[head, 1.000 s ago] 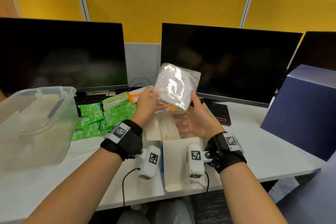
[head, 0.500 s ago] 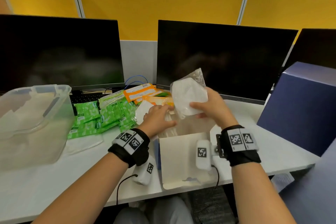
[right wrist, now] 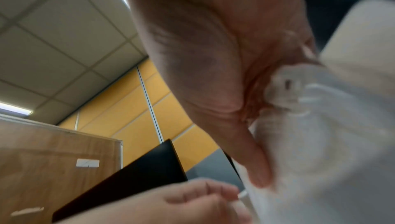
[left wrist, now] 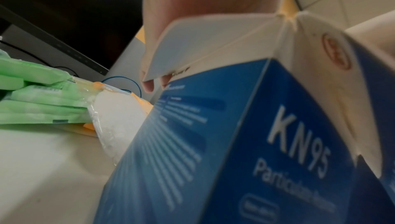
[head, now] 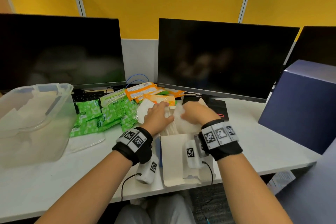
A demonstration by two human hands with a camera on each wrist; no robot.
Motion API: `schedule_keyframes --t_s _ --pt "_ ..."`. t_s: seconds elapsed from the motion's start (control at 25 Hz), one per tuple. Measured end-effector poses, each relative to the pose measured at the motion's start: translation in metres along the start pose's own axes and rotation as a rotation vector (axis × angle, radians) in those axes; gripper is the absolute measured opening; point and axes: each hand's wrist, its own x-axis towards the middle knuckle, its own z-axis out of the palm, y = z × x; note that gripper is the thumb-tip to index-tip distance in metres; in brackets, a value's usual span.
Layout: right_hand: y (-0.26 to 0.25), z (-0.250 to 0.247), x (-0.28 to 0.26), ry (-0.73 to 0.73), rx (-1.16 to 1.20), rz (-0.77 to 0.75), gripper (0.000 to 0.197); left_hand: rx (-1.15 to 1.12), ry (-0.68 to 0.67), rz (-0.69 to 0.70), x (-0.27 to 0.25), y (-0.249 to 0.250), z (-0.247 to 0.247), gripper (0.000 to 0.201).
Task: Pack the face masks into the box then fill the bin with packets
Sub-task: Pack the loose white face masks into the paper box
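The blue KN95 box (left wrist: 235, 143) stands open in the middle of the desk, its pale lid flap (head: 174, 151) lying toward me. My right hand (head: 194, 114) grips a plastic-wrapped white face mask (right wrist: 320, 143) and holds it down in the box mouth. My left hand (head: 158, 116) sits on the box's left edge, its fingers (left wrist: 149, 85) bent over the side flap. Another wrapped mask (head: 143, 111) lies just left of the box. Green packets (head: 101, 114) and orange packets (head: 141, 92) are piled beyond it. The clear plastic bin (head: 60, 89) is at the far left.
Two dark monitors (head: 218, 56) stand along the back, the right one's black base (head: 218, 109) just behind the box. A large dark blue carton (head: 305, 107) fills the right side of the desk. A clear lid (head: 87, 140) lies in front of the bin.
The right hand brought the wrapped mask down from chest height into the box mouth. The left hand let go of it and moved down to the box's left flap.
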Motion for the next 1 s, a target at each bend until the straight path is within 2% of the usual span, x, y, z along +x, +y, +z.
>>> schedule_keyframes --t_s 0.08,0.16,0.24,0.36,0.4,0.48,0.52,0.6,0.64,0.72,0.84,1.0 --pt "-0.010 0.014 0.009 -0.094 -0.033 0.001 0.033 -0.017 0.013 0.001 0.000 0.000 0.001 0.051" --pt "-0.018 0.026 0.014 -0.177 0.068 -0.009 0.030 -0.052 0.025 0.009 0.002 -0.003 0.004 0.044" --pt "-0.021 0.032 0.012 -0.226 0.284 -0.016 0.035 -0.182 0.064 0.027 0.005 -0.007 0.007 0.034" --pt "-0.021 0.032 0.009 -0.305 0.712 0.048 0.063 -0.450 0.118 -0.003 0.012 -0.015 0.005 0.033" --pt "-0.020 0.032 0.010 -0.318 0.748 0.067 0.068 -0.454 0.168 -0.048 0.016 -0.021 0.001 0.035" --pt "-0.019 0.033 0.011 -0.313 0.681 0.085 0.070 -0.304 0.297 -0.218 0.025 -0.040 -0.006 0.038" --pt "-0.017 0.034 0.010 -0.298 0.643 0.081 0.070 -0.236 0.296 -0.331 0.028 -0.051 -0.009 0.041" --pt "-0.017 0.034 0.010 -0.271 0.643 0.064 0.070 -0.251 0.158 -0.459 0.031 -0.066 -0.012 0.050" --pt "-0.017 0.033 0.009 -0.266 0.672 0.061 0.070 -0.279 0.104 -0.460 0.033 -0.072 -0.011 0.050" --pt "-0.016 0.030 0.007 -0.264 0.749 0.068 0.070 -0.327 0.133 -0.393 0.037 -0.080 -0.006 0.039" --pt "-0.012 0.030 0.009 -0.234 0.835 0.094 0.070 -0.405 0.242 -0.284 0.043 -0.082 -0.010 0.023" --pt "-0.005 0.037 0.019 -0.226 0.979 0.110 0.075 -0.537 0.509 -0.244 0.053 -0.070 -0.044 0.032"
